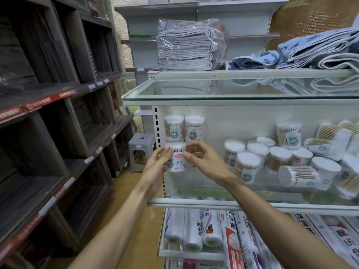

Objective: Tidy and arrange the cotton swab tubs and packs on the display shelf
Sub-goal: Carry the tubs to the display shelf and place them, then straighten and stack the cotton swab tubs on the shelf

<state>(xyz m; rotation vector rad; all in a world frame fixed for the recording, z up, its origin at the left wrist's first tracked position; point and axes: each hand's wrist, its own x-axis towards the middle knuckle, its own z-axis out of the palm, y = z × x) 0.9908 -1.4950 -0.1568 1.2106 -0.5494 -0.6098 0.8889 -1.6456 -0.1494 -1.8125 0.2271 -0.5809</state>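
Squarely at the left end of the display shelf, caught between both hands: held tub of cotton swabs, upright, long axis vertical, label turned to the near side. Clamped from the left by the left hand, fingers curled round the wall. Pinched from the right by the right hand, thumb on the side, fingertips up near the lid. Both grips closed on the same tub, one on each side, neither plainly nearer. Cannot tell whether seated on the shelf floor or lifted clear of it.

Directly above and slightly farther back, touching or nearly so: upper tubs, two side by side against the back panel. Probably the step in hand: squaring the held tub into the column beneath them. Likely next: a short, straight push toward the back panel, axis kept vertical.

Farther right, well apart: loose cluster of tubs, crowded and out of line. Beyond it, toppled tub on its side, axis running left to right. At the far right, swab packs in a heap. Plenty left to straighten, by the look of it.
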